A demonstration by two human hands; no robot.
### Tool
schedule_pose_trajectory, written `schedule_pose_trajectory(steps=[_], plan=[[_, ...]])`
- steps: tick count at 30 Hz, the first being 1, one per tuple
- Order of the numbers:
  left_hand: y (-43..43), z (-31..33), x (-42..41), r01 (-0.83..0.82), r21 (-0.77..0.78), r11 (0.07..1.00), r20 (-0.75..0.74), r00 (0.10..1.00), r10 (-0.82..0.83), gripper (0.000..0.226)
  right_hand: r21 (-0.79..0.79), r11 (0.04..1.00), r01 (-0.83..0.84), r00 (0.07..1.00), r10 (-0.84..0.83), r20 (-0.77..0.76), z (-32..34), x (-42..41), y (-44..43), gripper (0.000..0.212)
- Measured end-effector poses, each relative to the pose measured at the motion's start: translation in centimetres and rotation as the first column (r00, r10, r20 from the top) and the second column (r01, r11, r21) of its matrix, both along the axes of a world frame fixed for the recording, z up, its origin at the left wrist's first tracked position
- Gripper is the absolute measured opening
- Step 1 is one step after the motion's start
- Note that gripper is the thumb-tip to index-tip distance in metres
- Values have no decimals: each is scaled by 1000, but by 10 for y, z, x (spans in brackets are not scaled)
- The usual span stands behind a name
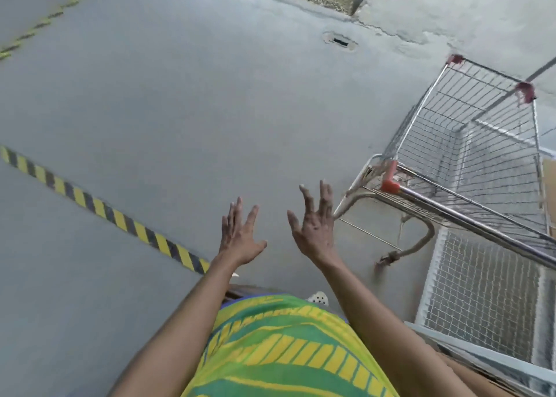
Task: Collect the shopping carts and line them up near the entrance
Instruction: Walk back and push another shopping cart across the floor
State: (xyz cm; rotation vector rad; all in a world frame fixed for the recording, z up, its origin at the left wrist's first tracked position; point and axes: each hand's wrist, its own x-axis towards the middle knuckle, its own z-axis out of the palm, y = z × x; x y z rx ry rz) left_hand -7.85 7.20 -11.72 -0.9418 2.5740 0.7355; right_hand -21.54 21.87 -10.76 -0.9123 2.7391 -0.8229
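Both your hands are free and hold nothing. Your left hand point(240, 240) is spread wide over the concrete floor point(180, 111), and your right hand point(316, 231) is also wide, with the fingers a little bent. It is near the shopping cart point(496, 162) but does not touch it.

The cart stands to your right, with its basket pointing away from you. Its handle bar point(469, 223) runs across the near end, with an orange cap point(390, 183) at the end closest to your right hand. The basket looks empty, so I judge the cart to be light enough to roll, but stiff and a bit clumsy to steer. The wheels are not clearly visible, so I cannot say how freely they turn.

Take the handle bar with both hands, well apart from each other, so you can control the direction. Do not pull on the thin wire sides; they give a poor grip.

A wire mesh panel point(481, 291) is just beside the cart at your lower right; I cannot tell what it belongs to. The entrance is not in view.
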Motion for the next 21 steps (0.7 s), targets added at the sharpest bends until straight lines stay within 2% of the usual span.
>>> schedule_pose_trajectory(steps=[6, 11, 17, 21], plan=[[-112, 1, 85, -318, 19, 948, -67, 945, 319, 103, 60, 966, -252, 957, 240, 165, -2, 58, -148, 67], [-182, 15, 175, -645, 10, 764, -142, 756, 640, 98, 22, 872, -490, 846, 469, 255, 5, 122, -254, 61], [-238, 5, 240, -827, 113, 551, -119, 539, 834, 93, 38, 741, -671, 716, 634, 293, -1, 167, -356, 61], [-293, -3, 262, -866, 165, 472, -117, 458, 881, 92, 25, 699, -715, 662, 664, 349, -11, 192, -447, 60]])
